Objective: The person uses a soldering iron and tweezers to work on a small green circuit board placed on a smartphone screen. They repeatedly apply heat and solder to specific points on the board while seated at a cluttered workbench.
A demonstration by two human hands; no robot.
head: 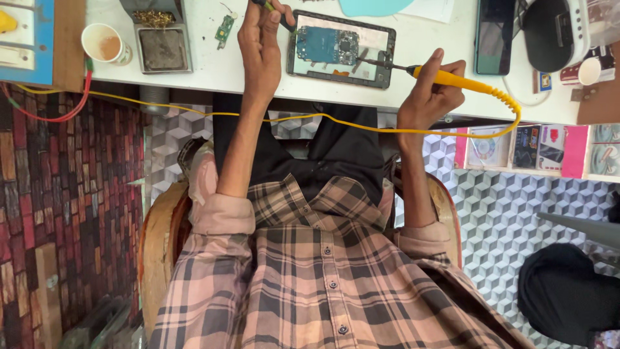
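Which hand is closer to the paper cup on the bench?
Left. The left hand is beside the opened device, nearer the paper cup; the right hand with the yellow soldering iron lies beyond it.

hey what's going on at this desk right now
A person in a plaid shirt sits at a white table with an opened tablet in front of them, its blue circuit board exposed. The right hand holds a yellow soldering iron with its tip over the tablet's inside. The left hand holds a thin green-handled tool at the tablet's upper left corner. A paper cup and a soldering stand sit to the left.
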